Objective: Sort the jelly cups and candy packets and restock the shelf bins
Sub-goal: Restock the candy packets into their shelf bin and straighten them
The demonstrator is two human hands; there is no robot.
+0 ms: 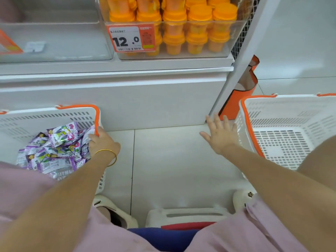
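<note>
Fingers (93, 138) of the left hand (104, 142) curl over the right rim of the left basket (45, 117), at its orange handle. The grip is on the basket. Whether a packet is also caught under the fingertips cannot be told. Gold bangle (109, 155) on that wrist.

Right hand (221, 137) is flat and wide, fingers spread, palm down above the floor tile (172, 160). Its outer edge is just beside the near wall of the right basket (281, 110); contact cannot be told. It holds nothing.

Candy packets (54, 148): loose heap inside the left basket, just beside the gripping hand. Glossy wrappers with purple borders, white panels, green and pink print. Crumpled and overlapping, in no order.

Jelly cups (181, 24): on the shelf above, in the clear bin (181, 56) at the right, stacked in several layers. Orange lids; translucent yellow-orange bodies tapering downward. Price tag (131, 38) reading 12.0 sits on the bin's front left. Second clear bin (72, 42) stands just left of it.

Both baskets are white slotted plastic on the floor, well apart, one at each side of the person.
</note>
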